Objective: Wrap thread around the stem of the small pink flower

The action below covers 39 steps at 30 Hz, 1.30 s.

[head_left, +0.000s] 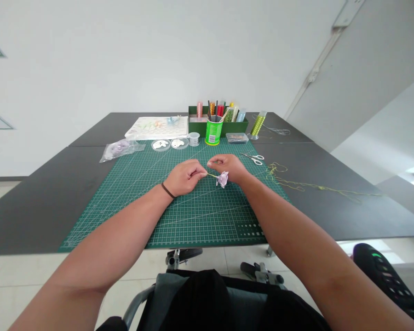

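My left hand (184, 177) and my right hand (229, 168) meet over the middle of a green cutting mat (179, 211). Both are closed in a pinch on a thin yellow-green wire (212, 175) that runs between them. A small pale purple flower (222, 179) hangs on that wire just under my right hand. A dark band sits on my left wrist. What lies inside the curled fingers beyond the wire is hidden.
Scissors (255, 158) lie right of my hands, loose yellow-green wire (296, 184) beyond them. At the back stand a green cup (213, 130), a green box of bead tubes (221, 117), a clear bead case (237, 137), two small dishes (170, 144), a plastic bag (119, 149) and a white sheet (158, 127).
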Each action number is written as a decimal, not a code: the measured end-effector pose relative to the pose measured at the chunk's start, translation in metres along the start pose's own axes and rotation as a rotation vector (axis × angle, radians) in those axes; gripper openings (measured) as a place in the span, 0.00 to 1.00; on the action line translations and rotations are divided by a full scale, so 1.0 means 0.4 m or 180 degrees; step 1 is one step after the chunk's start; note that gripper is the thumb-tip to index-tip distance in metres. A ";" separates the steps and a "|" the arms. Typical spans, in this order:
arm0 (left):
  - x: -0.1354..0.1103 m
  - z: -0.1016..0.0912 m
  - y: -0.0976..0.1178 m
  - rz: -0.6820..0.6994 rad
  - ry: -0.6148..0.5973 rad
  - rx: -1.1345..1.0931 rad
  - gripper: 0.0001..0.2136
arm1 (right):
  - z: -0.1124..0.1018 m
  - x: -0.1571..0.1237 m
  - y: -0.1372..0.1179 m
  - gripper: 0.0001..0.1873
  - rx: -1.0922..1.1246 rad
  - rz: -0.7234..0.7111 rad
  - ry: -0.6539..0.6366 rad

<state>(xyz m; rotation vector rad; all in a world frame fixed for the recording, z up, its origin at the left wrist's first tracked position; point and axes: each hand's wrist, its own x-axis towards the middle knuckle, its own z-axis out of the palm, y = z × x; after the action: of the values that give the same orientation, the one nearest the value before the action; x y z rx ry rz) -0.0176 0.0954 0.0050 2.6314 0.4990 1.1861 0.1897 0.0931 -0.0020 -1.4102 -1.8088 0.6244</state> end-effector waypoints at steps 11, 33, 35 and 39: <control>0.002 -0.003 0.010 0.0004 0.0713 0.0108 0.06 | 0.019 -0.020 -0.016 0.18 0.0147 -0.0592 -0.0697; 0.019 0.033 -0.051 -0.1742 0.2033 -0.1240 0.10 | 0.109 -0.060 -0.102 0.16 0.1359 -0.0219 0.0099; 0.017 0.034 -0.053 -0.1735 0.1988 -0.1152 0.10 | 0.110 -0.069 -0.112 0.15 0.0889 -0.0323 0.0202; 0.011 0.038 -0.060 -0.1651 0.1819 -0.0914 0.12 | 0.093 -0.083 -0.120 0.14 -0.0027 -0.0716 0.0288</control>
<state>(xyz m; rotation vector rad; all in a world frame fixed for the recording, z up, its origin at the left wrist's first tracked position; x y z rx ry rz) -0.0087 0.1184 -0.0098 1.7443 0.9500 1.6493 0.1354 0.0507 0.0032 -1.1984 -1.8656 0.4303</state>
